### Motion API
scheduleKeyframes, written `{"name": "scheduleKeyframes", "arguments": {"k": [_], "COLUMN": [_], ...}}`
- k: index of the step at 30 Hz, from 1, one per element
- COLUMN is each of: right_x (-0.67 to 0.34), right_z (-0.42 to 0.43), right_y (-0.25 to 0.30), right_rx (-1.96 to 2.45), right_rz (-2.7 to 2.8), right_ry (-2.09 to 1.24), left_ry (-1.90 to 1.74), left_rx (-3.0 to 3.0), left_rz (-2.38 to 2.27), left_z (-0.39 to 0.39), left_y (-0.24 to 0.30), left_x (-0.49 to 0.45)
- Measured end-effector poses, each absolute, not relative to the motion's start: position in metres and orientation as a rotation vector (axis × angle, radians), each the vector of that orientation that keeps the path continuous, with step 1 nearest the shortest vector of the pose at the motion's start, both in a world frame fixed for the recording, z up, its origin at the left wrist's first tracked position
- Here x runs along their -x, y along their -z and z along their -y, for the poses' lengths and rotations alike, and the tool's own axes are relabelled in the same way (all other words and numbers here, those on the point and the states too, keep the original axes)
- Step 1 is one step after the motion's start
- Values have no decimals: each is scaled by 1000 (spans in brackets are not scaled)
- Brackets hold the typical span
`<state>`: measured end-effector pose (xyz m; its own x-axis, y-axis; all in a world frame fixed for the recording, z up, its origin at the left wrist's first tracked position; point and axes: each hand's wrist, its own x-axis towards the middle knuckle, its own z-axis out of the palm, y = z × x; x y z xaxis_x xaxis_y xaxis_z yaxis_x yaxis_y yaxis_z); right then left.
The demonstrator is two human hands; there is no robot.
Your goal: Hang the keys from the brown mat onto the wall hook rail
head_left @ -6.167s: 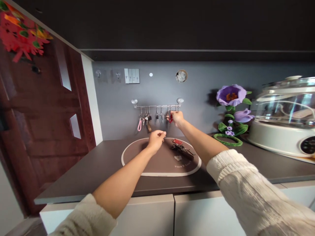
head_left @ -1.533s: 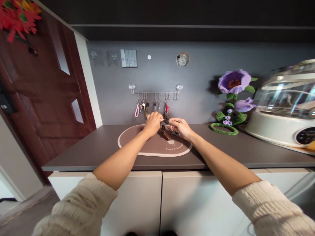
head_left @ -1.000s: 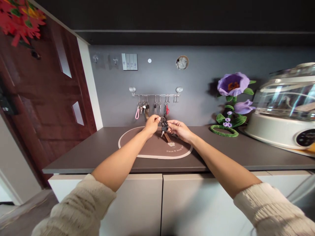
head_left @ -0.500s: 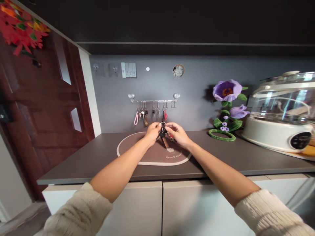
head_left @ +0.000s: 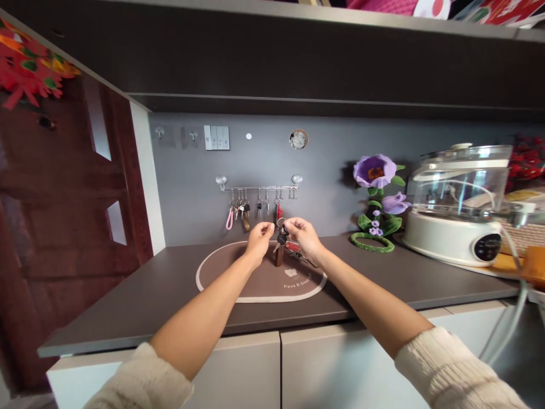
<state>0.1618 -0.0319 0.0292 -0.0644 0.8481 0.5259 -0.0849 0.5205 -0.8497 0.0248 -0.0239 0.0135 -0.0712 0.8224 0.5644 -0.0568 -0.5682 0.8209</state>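
Note:
My right hand pinches the metal ring of a key bunch above the mat. From that ring hang keys with black heads and a brown strap-like fob. Just left of the ring, my left hand has its thumb and fingertips pressed together; what they hold, if anything, is too small to make out. A small gap shows between these fingertips and the ring. Below my right hand, a red item with more keys lies on the brown oval mat, partly covered by the hand.
Behind my hands, a clear hook rail on the grey wall carries several keys, a pink loop and a red tag. Purple fabric flowers and a white appliance stand on the right. A dark shelf overhangs the counter.
My left hand has come away from the key ring, which stays in my right hand. The fob now hangs straighter. The camera view has shifted up and right.

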Motion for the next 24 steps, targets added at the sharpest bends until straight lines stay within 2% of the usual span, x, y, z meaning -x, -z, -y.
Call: {"name": "scheduleKeyframes", "arguments": {"k": [14, 24], "right_x": [-163, -157], "right_z": [-7, -36], "right_y": [-96, -105], "right_rx": [751, 926], "right_rz": [1202, 1040], "right_ry": [-960, -932], "left_ry": [-1726, -1674], "left_rx": [-1661, -1915], "left_rz": [-1037, -1172], "left_z": [11, 6], "left_y": [-3, 2], "left_x": [-20, -21]}}
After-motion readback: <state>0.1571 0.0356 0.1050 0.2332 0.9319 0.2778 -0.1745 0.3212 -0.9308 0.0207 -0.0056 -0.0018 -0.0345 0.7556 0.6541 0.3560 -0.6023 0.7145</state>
